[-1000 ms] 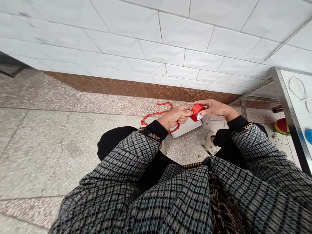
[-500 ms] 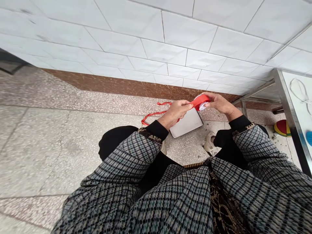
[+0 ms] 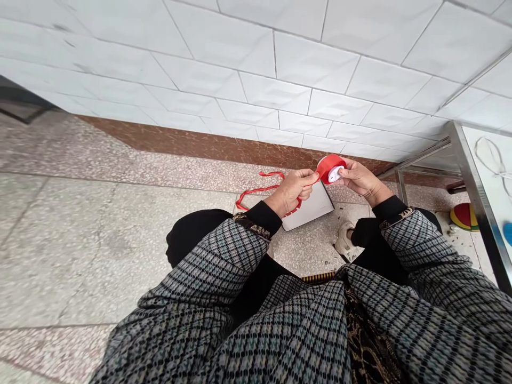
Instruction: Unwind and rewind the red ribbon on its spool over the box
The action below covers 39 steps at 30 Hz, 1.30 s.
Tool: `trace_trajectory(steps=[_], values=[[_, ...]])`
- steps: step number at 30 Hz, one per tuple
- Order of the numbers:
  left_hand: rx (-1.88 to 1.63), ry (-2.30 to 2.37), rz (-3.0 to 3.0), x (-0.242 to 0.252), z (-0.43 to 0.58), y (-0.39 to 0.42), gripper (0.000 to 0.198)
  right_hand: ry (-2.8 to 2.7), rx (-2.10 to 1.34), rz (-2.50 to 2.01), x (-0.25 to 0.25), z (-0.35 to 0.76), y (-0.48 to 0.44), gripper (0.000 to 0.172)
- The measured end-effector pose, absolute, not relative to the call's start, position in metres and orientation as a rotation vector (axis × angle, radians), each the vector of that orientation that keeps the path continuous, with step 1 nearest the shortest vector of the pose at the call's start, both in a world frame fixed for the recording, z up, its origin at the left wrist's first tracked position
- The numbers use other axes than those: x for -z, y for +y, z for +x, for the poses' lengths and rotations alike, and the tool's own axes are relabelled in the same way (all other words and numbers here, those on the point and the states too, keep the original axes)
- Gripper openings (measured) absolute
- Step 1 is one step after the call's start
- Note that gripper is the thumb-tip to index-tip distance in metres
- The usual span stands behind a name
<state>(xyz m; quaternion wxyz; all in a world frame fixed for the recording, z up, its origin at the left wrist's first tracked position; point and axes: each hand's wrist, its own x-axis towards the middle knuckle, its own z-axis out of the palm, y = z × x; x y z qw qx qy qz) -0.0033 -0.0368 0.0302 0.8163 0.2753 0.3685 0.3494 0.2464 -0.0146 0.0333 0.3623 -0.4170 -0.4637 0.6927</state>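
Note:
In my right hand (image 3: 357, 177) is a spool of red ribbon (image 3: 332, 162) with a white hub, thumb on the hub and fingers behind it. My left hand (image 3: 293, 190), closed in a pinch, grips the loose ribbon right beside the spool. A length of red ribbon (image 3: 258, 190) trails from below my left hand onto the floor in a loose bend. Under both hands lies a flat white box (image 3: 310, 208) with a dark edge, partly covered by the left hand and the ribbon.
A white tiled wall (image 3: 256, 96) with a brown skirting (image 3: 192, 143) rises ahead. At right stands a metal-framed table (image 3: 460, 160) with a white cord (image 3: 493, 157) on top. A red and yellow ball (image 3: 464, 216) sits on the speckled floor (image 3: 132, 240) near it.
My left hand's fingers have curled into a tighter pinch on the ribbon close to the spool. The spool has turned slightly in my right hand, showing more of its hub. The view has shifted a little.

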Motion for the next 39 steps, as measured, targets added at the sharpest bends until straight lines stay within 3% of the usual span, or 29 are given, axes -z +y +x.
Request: trace_trajectory(steps=[7,11,15,24,29,33,39], values=[[-0.741,0.801,0.514,-0.031,-0.003,-0.036,0.037,-1.141,-1.801,-1.058,-0.028,0.247,-0.012,0.067],[-0.757,0.741,0.514,-0.033,-0.004,-0.039,0.018,-1.059,-1.858,-1.051,-0.029,0.246,-0.016,0.066],[-0.814,0.657,0.579,-0.029,-0.005,-0.039,0.033,-0.959,-1.878,-1.015,-0.025,0.238,-0.024,0.065],[-0.732,0.582,0.564,-0.019,-0.007,-0.028,0.024,-0.862,-1.849,-0.989,-0.015,0.224,-0.029,0.064],[-0.670,0.586,0.559,-0.019,-0.015,-0.024,0.027,-1.096,-1.909,-1.087,-0.028,0.234,-0.025,0.063],[-0.518,0.622,0.603,-0.017,-0.021,-0.023,0.021,-1.510,-1.756,-1.159,-0.043,0.247,-0.017,0.066],[-0.440,0.700,0.661,-0.020,-0.016,-0.027,0.014,-1.861,-1.585,-1.286,-0.050,0.252,-0.016,0.054]])
